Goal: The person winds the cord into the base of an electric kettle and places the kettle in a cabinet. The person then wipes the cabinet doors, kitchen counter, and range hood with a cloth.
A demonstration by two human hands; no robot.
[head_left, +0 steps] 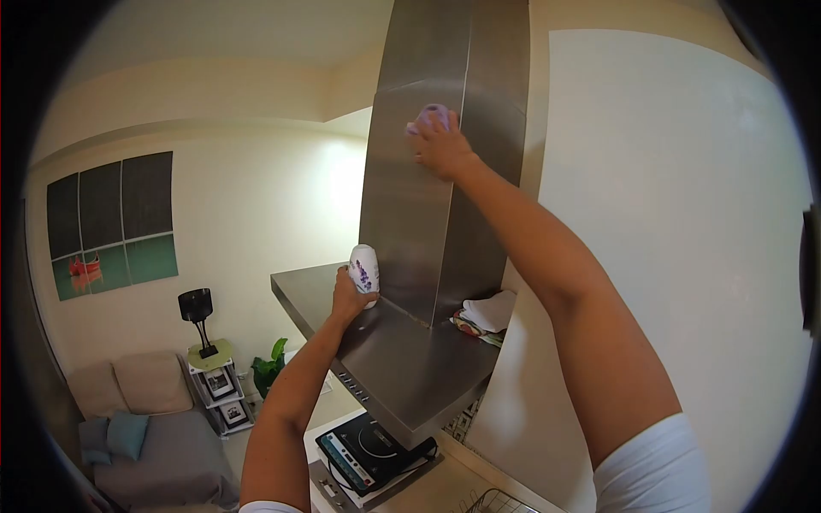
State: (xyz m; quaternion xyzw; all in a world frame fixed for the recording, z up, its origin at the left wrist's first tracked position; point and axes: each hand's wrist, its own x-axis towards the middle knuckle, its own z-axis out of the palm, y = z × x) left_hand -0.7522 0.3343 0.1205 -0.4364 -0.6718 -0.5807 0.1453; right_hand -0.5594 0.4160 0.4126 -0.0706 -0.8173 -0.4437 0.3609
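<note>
My right hand [443,152] presses a purple cloth [434,111] against the front face of the steel hood chimney [410,188], high up near its vertical edge. Lower down, my left hand [351,295] is wrapped round a white container with a purple flower print [364,267]. That container is upright by the chimney's base, above the flat top of the range hood [402,359]; whether it rests there I cannot tell. Folded cloths [487,315] lie on the hood top to the right, behind the chimney's corner.
Beneath the hood, a black induction cooker [368,449] sits on the counter, with a wire rack [505,503] nearby. To the lower left are a sofa [162,453], a small shelf [218,389] with a black lamp [197,312], and a green plant [269,369]. A white wall panel [667,214] stands right.
</note>
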